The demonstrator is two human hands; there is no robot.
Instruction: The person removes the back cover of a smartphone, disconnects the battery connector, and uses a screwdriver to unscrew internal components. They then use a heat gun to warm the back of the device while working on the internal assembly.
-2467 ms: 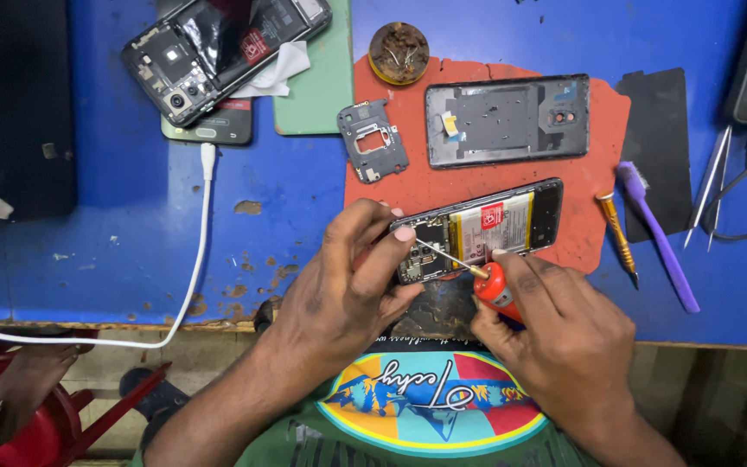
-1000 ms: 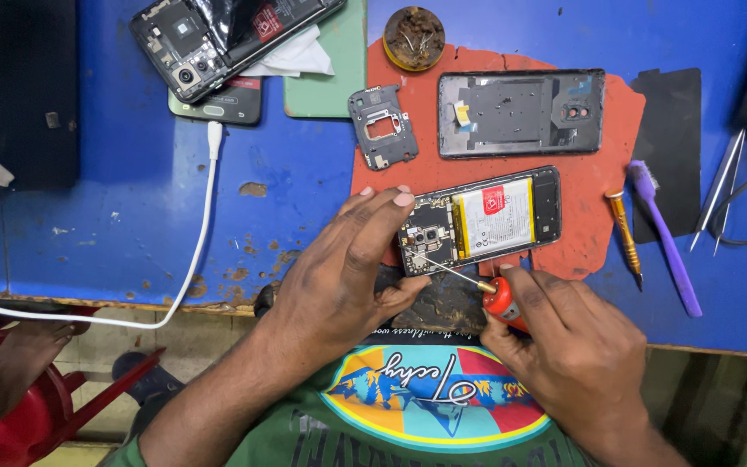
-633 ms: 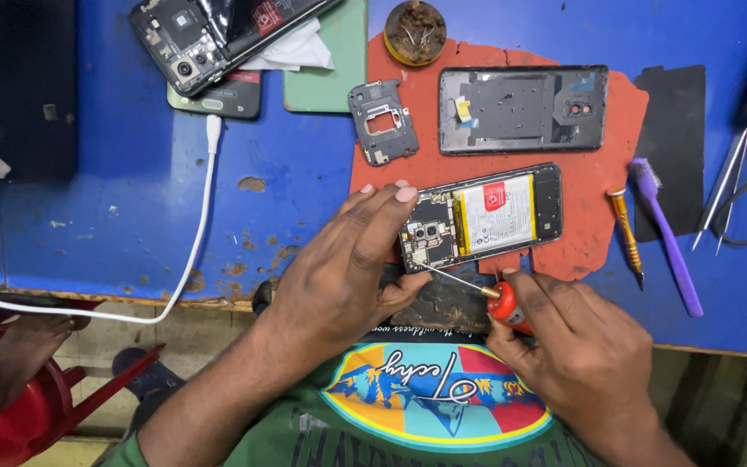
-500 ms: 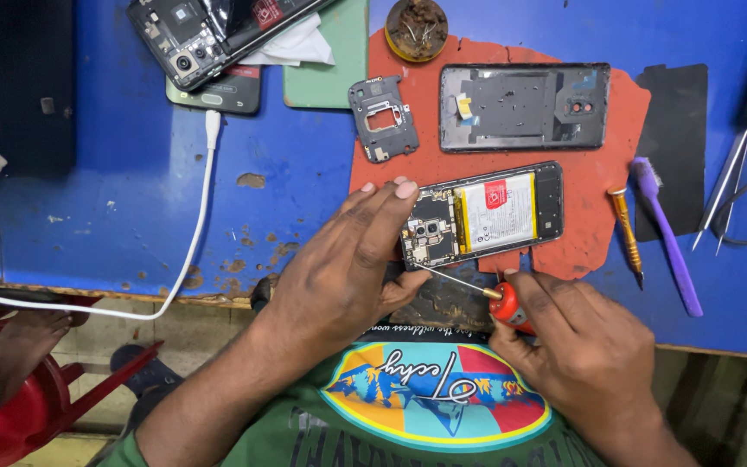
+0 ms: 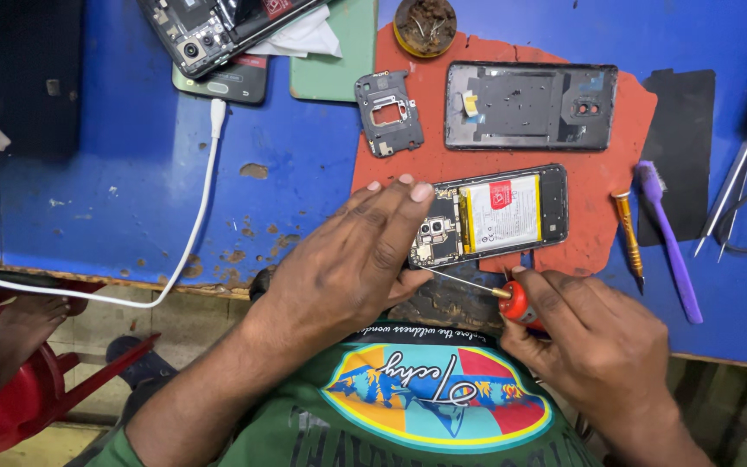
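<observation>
Red matting (image 5: 603, 186) carries our opened phone (image 5: 494, 216), its long axis running left to right, camera end under our left hand (image 5: 347, 259), which pins it. Our right hand (image 5: 594, 346) grips a red-handled screwdriver (image 5: 486, 290), tip pointing left. A back cover (image 5: 529, 105), camera bracket (image 5: 388, 112) and purple brush (image 5: 669, 242) lie around.
</observation>
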